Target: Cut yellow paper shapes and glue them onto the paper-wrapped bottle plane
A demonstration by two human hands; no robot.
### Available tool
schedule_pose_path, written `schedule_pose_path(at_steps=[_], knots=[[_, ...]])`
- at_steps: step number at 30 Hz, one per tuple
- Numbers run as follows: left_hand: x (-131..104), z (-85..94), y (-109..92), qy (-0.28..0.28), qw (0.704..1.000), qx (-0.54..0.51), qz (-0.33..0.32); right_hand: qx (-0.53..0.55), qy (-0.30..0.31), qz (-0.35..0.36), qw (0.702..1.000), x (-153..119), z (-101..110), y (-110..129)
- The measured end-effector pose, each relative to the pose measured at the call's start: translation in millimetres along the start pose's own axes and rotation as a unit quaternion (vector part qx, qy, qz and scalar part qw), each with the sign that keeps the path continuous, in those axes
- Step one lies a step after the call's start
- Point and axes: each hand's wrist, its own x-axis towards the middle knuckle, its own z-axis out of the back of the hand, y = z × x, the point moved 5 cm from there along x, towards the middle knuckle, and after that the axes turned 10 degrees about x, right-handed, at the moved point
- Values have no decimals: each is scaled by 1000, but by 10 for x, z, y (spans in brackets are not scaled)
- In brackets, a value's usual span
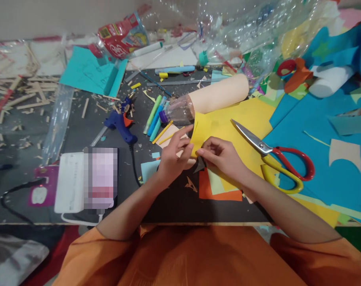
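Observation:
A small yellow paper piece (pixel 200 129) stands between my hands, over a larger yellow sheet (pixel 248 115). My left hand (pixel 176 153) grips its left edge, thumb and fingers on either side. At its lower right corner, my right hand (pixel 219 155) pinches the paper with curled fingers. Just beyond lies a plastic bottle wrapped in peach paper (pixel 220 94), its purple cap pointing left. Scissors (pixel 265 149) with red and yellow handles rest to the right, blades partly open. Orange paper (pixel 206 186) lies below my right hand.
A blue glue gun (pixel 119 125), several markers (pixel 153 115) and a phone (pixel 102 176) beside a white power bank (pixel 69 182) lie left. Blue sheets (pixel 302 127) cover the right side. Clear bottles (pixel 246 35) and a red-labelled bottle (pixel 121 37) lie at the back.

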Motion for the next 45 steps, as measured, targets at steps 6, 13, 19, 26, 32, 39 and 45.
schedule_pose_path(at_steps=[6, 13, 19, 26, 32, 39, 45], knots=[[6, -21, 3, 73, 997, -9, 12, 96, -22, -2, 995, 44, 133, 83], [99, 109, 62, 14, 988, -107, 107, 127, -44, 35, 990, 63, 210, 41], [107, 77, 75, 35, 962, -204, 175, 201, -63, 63, 975, 84, 234, -54], [144, 174, 94, -43, 976, -152, 148, 161, -77, 55, 982, 85, 238, 3], [145, 214, 115, -71, 983, -130, 112, 166, -82, 42, 982, 96, 247, -15], [148, 230, 127, -76, 988, -101, 94, 191, -65, 48, 978, 101, 269, -55], [151, 220, 139, -72, 987, -102, 102, 166, -74, 38, 983, 105, 247, -19]])
